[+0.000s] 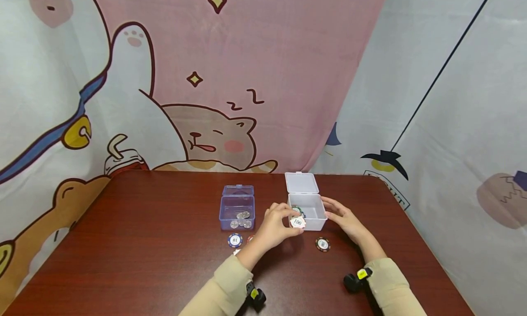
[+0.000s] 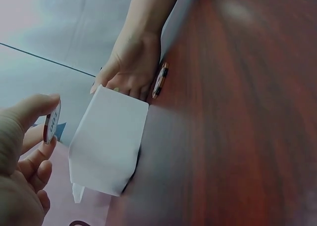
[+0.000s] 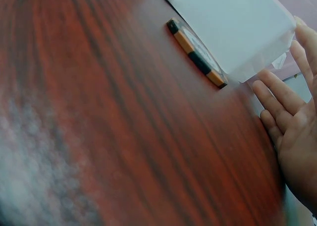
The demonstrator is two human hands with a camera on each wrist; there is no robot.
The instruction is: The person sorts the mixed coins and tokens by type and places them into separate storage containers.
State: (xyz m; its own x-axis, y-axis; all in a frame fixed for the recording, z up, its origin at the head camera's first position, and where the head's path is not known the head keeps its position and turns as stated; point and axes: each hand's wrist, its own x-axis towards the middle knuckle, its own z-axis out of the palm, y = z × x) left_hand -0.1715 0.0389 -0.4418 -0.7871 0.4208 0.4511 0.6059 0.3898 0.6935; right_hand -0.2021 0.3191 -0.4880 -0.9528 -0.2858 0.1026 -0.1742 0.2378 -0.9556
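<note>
My left hand (image 1: 271,227) pinches a white poker chip (image 1: 298,222) marked 100 between thumb and fingers. It hovers over the near left part of an open white plastic box (image 1: 316,223). Inside that box, partly hidden by the hand and chip, shows a green-edged poker chip (image 1: 297,210). My right hand (image 1: 347,222) is at the box's right side, fingers mostly straight and fingertips touching its wall. In the right wrist view, a black-and-orange edged poker chip (image 3: 195,52) lies on the table in front of the box.
An open blue-tinted box (image 1: 224,215) holding several clear, coin-like pieces (image 1: 243,219) stands to the left. Before it lie a blue poker chip (image 1: 235,240), a red one (image 1: 250,238) and a white one (image 1: 236,251), the last two partly covered by my left arm.
</note>
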